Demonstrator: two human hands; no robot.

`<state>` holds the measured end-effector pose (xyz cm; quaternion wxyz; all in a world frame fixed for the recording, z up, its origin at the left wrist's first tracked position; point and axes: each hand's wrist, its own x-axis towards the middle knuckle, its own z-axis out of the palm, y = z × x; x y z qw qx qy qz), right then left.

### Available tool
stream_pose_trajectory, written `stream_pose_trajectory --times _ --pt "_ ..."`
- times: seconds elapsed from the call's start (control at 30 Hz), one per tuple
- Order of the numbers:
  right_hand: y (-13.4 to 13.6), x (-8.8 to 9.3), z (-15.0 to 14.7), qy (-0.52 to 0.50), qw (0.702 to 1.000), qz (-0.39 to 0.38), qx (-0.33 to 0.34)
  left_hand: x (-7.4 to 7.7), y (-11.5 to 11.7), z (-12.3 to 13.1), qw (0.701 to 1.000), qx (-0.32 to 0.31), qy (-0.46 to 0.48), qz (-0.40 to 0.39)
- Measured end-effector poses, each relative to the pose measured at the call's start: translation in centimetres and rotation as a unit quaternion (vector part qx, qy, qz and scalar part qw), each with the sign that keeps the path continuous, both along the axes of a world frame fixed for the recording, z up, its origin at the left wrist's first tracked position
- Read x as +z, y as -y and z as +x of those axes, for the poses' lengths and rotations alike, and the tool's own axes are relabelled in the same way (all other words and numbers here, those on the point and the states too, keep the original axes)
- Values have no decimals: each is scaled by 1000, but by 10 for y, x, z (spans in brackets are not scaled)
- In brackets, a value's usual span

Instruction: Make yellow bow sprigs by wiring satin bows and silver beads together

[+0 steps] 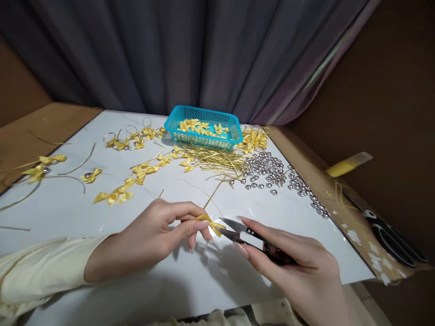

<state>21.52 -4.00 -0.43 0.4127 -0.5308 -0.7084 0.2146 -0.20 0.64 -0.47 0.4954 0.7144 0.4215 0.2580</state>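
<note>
In left hand (pixel 163 231), yellow bow (pixel 214 224)

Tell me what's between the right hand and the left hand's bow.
In the head view, the small snips, blades spread, reach from the right hand toward the yellow bow; whether they touch it is unclear.

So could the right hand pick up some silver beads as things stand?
Probably not cleanly: the right hand is holding the open thread snips. Otherwise the way looks free, with nothing bulky between it and the silver beads.
</note>
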Motion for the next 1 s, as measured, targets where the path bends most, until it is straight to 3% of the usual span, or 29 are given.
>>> stream_pose_trajectory --times 0.13,0.23,0.37,0.47,0.63,0.77,1.0 --pt "-3 -2 1 -3 1000 -14 -1 -1 2 -1 998 -11 -10 56" --pt "-3 0 1 -57 993 -92 -42 -3 3 -2 988 -22 -19 151" --pt "-3 1 -2 -141 962 -219 -86 -13 3 -5 931 -34 -27 364" --pt "-1 -1 -5 -170 951 -238 -102 -22 1 -6 886 -57 -26 459" --pt "-1 -8 -6 -198 943 -245 -106 -25 -2 -8 863 -96 -44 494" --pt "-3 -15 -6 -222 933 -270 -80 -24 -3 -9 864 -96 -37 492" --pt "5 -20 -21 -206 943 -228 -127 -33 -1 -22 846 -159 -105 499"
